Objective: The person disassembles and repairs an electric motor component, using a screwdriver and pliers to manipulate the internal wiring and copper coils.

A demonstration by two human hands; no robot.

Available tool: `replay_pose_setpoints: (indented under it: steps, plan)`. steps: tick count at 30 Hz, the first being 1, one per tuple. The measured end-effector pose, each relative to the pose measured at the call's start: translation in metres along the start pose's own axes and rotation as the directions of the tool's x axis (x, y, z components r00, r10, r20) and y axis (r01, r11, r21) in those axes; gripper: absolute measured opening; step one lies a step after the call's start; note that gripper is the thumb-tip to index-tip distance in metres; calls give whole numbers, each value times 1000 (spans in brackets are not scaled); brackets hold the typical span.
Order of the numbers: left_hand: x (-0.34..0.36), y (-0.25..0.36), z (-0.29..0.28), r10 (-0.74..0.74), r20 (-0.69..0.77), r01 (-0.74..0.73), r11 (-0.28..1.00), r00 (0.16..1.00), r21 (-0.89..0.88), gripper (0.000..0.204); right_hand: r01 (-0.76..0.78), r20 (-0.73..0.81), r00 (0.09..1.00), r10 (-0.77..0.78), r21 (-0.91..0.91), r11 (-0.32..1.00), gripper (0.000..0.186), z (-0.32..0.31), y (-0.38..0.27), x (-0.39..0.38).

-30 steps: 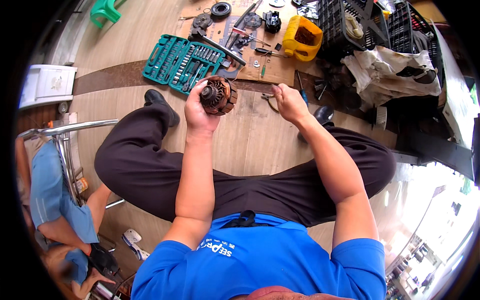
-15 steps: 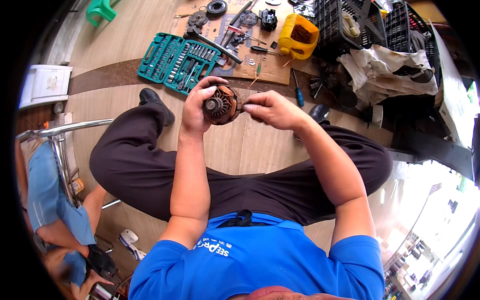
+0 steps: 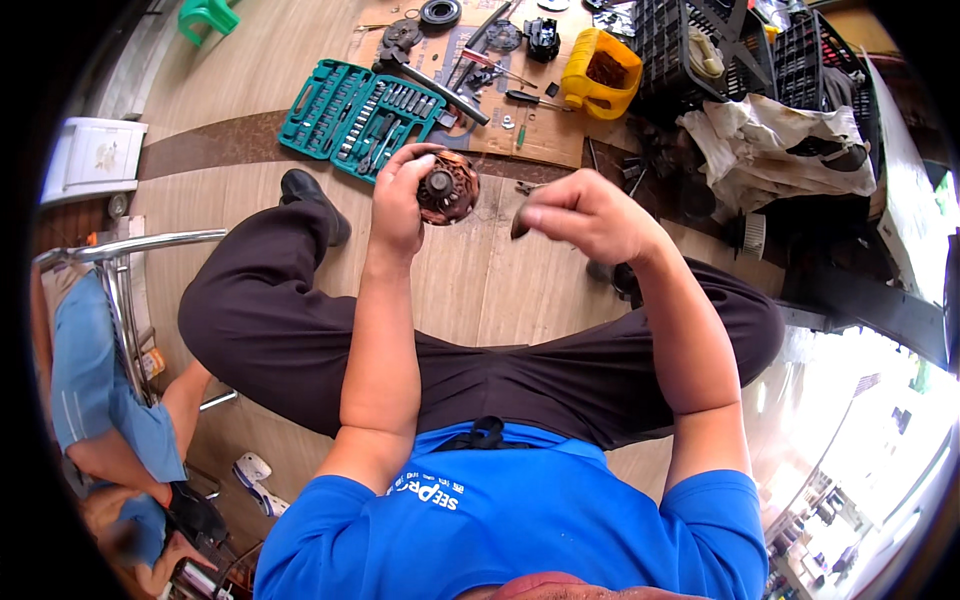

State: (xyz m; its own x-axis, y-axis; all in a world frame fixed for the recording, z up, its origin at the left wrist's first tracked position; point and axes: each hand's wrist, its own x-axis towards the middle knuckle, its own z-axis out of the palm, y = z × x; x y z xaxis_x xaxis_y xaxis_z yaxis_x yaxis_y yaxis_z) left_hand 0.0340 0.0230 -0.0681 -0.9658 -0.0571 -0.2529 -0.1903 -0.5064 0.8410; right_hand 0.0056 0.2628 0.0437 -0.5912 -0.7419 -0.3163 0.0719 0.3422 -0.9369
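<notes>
My left hand (image 3: 400,205) grips a motor rotor (image 3: 448,190) in front of me, its fingers wrapped round the left side. Copper windings ring the rotor, and a stubby dark shaft end points up toward me. To the right and apart from it, my right hand (image 3: 585,215) is closed, slightly smeared by motion. A small dark curved piece (image 3: 519,222) sticks out from its fingertips; its kind does not show. Beyond the rotor lies a green socket set case (image 3: 325,110), opened out, with sockets and ratchets inside.
Tools and dark metal parts lie on a cardboard sheet (image 3: 555,140) ahead. A cut yellow jug (image 3: 600,75) stands there beside black crates (image 3: 700,50) and a dirty white cloth (image 3: 780,140). At left are a metal-framed chair (image 3: 150,245) and another person's legs (image 3: 130,430).
My right hand has pulled away from the rotor to the right, carrying the dark piece that was against the rotor's side. My left hand has tilted the rotor slightly and raised it.
</notes>
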Motion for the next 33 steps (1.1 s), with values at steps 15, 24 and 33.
replay_pose_setpoints:
  steps: [15, 24, 33]
  plan:
    - [-2, 12, -6, -194, 145, 227, 936, 970, -268, 24, -481, -618, 786, -3, -616, 624, 25, -33, 91, 24]
    - [4, -3, -3, -15, -126, 40, 979, 992, 199, 16, -163, -706, 649, -284, -494, 854, 13, -39, -21, -35]
    - [26, -21, -32, 48, -357, -143, 959, 933, -246, 27, -181, -356, 934, -35, -553, 813, 9, -31, 12, -118]
